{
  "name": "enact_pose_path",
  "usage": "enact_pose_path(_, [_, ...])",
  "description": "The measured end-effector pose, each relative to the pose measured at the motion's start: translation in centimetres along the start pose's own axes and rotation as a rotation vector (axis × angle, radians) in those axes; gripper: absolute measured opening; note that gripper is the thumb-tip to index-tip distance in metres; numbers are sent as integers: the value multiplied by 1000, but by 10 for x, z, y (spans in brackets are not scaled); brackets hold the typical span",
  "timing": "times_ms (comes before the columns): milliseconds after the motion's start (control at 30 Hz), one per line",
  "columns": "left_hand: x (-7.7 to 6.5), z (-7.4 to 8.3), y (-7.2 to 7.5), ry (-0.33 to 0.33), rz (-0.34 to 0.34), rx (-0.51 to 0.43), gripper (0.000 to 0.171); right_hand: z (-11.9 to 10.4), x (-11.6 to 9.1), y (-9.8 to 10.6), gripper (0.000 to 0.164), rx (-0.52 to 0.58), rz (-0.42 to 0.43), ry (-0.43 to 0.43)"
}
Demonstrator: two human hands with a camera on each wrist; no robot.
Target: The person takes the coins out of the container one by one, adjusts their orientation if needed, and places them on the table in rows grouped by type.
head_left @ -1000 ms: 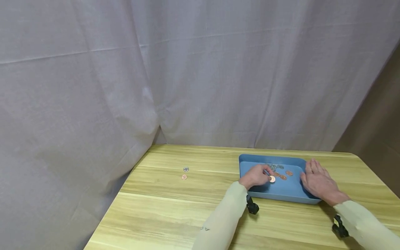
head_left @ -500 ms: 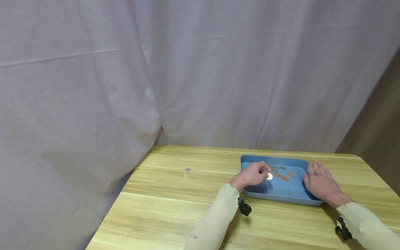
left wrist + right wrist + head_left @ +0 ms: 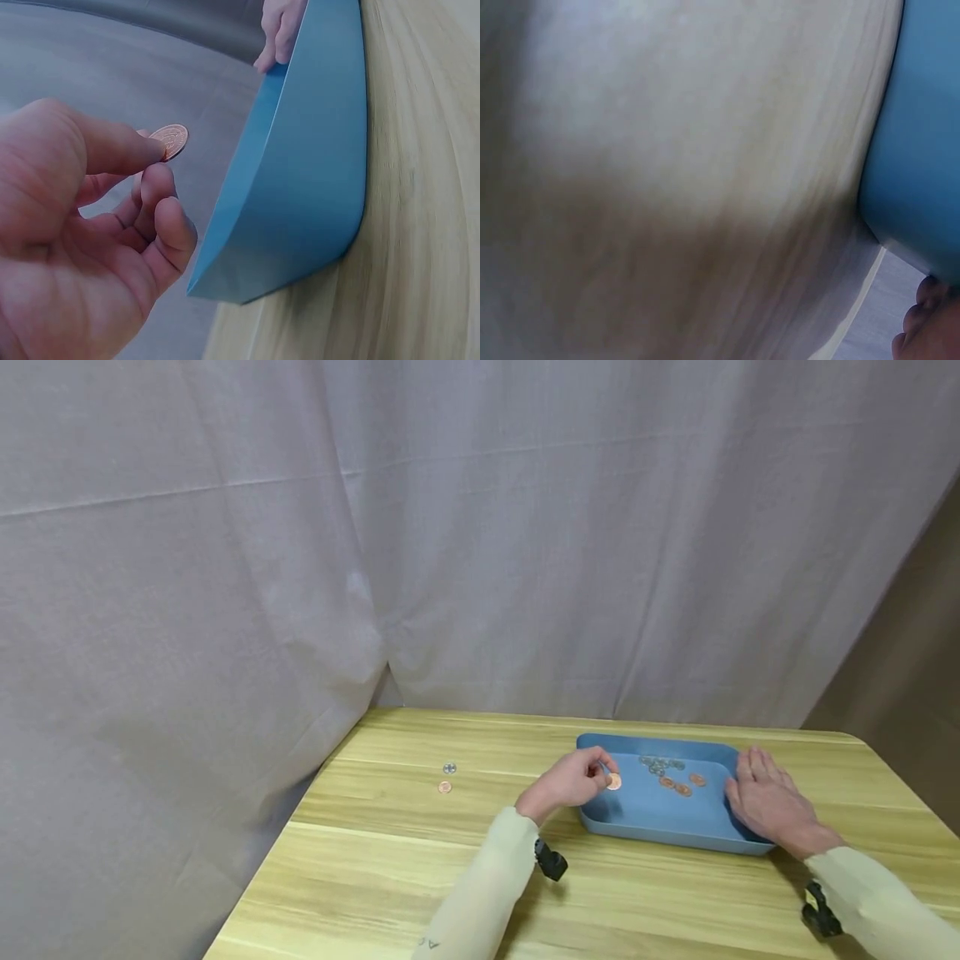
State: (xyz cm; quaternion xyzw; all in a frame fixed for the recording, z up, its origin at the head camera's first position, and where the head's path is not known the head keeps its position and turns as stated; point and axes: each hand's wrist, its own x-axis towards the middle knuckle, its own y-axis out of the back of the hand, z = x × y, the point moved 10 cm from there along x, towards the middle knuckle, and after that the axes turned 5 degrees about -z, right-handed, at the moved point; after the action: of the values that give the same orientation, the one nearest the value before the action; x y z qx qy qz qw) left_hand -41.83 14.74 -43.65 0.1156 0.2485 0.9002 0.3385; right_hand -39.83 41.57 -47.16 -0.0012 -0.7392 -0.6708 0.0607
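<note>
While the left hand [image 3: 572,781] pinches a copper coin [image 3: 615,782], markings [image 3: 173,139] illegible, the straight-fingered right hand [image 3: 769,797] touches the tray [image 3: 663,835].

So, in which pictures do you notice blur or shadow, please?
Right wrist view: wood-grain tabletop blurred, with a broad dark shadow; head view: soft shadow in the near left corner of the blue tray; left wrist view: copper-coloured coin fairly sharp.

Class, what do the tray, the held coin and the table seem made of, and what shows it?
Tray: probably plastic, satin blue; smooth, thin walls suggest it.
Held coin: apparently metal, copper-coloured, slightly shiny, with a stamped-looking pattern.
Table: wood or wood-look laminate; streaked grain fits both.
</note>
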Motion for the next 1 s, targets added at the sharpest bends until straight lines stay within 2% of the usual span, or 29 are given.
enact_pose_path(367, [-18, -7, 22, -4, 20, -6, 14, 1, 2, -1, 64, 19, -5, -5])
enact_pose_path(667, [-31, -22, 45, 9, 81, 84, 12, 0, 0, 2, 63, 4, 8, 5])
enact_pose_path(800, [-34, -25, 51, 7, 63, 136, 10, 2, 0, 3, 64, -1, 9, -3])
enact_pose_path(1000, [-43, -33, 58, 45, 9, 188, 5, 0, 0, 0, 64, 21, -9, -12])
